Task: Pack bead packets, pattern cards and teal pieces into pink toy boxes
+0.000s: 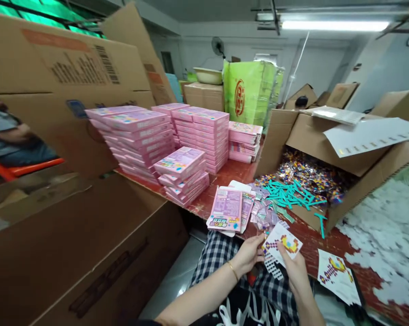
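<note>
Head view shows a person seated at the near edge of a worn red table (231, 174), both hands raised just in front of that edge over a checked lap. The left hand (250, 253) and the right hand (294, 267) close together on a small white printed card with a coloured pixel pattern (283, 242); under it sits a white perforated plastic grid (274, 268), pinched along with it as far as I can tell (the fingers curl round the card's edges, so the grip is closed, not spread). A second sheet of the same kind, a white pattern leaflet (336, 271), lies near the table's near right corner.

Just beyond the hands, at the near edge, lie flat pink unfolded cartons (226, 209), then a scatter of teal plastic tweezers (289, 194) and small clear packets spilling from a tipped brown cardboard box (343, 158) on the right side. Stacks of filled pink boxes (184, 174) stand toward the far left edge.

By my judgement the step in hand is gathering one kit's contents, card and grid squared together. The next move calls for a tool and packets to join them, and a flat carton to be opened
</note>
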### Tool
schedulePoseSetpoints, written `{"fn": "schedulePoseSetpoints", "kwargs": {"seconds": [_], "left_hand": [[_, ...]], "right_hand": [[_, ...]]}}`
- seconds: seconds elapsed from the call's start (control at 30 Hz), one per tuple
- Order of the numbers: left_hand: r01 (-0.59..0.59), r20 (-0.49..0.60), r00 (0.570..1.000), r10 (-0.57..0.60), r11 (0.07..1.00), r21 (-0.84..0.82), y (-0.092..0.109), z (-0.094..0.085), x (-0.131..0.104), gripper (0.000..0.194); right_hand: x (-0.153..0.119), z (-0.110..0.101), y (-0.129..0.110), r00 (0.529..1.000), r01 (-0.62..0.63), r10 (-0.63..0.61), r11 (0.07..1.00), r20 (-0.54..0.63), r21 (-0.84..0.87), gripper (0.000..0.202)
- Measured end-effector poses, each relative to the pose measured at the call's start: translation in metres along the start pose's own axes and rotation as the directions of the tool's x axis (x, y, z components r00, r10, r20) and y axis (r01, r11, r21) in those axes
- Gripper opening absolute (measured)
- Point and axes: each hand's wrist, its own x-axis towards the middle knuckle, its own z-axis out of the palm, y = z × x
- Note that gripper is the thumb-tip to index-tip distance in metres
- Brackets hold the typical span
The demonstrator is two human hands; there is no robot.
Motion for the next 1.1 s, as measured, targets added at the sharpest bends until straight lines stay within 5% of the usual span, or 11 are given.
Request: {"fn": "schedulePoseSetpoints", "kwargs": {"seconds": [0.2,0.3,0.43,0.63,0.77,0.9,1.1], "left_hand": [[0.016,-0.001,1.0,-0.016,0.997,0.075,0.017,-0.007,-0.013,0.048],[0.02,0.057,0.998,-0.031,0.984,0.18,0.02,-0.012,-0.016,0.045],[0.127,-0.001,0.991,-0.13,0.966,0.224,0.023,-0.025,-0.004,0.035],[0.141,-0.007,0.989,-0.146,0.939,0.315,-0.002,-0.02,0.001,0.038],[-0.029,0.047,0.999,0.018,0.973,0.228,-0.014,-0.007,-0.006,0.062],[-0.017,0.095,0.995,0.014,0.999,0.029,-0.01,-0.003,-0.01,0.058],[-0.176,0.074,0.983,0.166,0.969,0.175,-0.009,0.001,-0.016,0.055]], "right_hand": [[0.003,-0.031,-0.019,0.991,-0.072,0.106,0.939,-0.085,0.337,0.06],[0.003,-0.047,-0.027,0.984,-0.068,0.122,0.933,-0.133,0.354,0.058],[0.0,-0.055,-0.032,0.986,-0.124,0.154,0.935,-0.066,0.333,0.05],[-0.008,-0.015,-0.026,0.975,-0.223,0.206,0.921,0.087,0.32,0.043],[-0.006,0.015,-0.004,0.992,-0.104,0.118,0.961,-0.042,0.255,0.043],[-0.004,0.019,0.012,0.993,0.039,-0.03,0.996,-0.114,0.078,0.04],[0.0,0.011,0.012,0.997,0.079,-0.079,0.997,-0.016,0.015,0.044]]}}
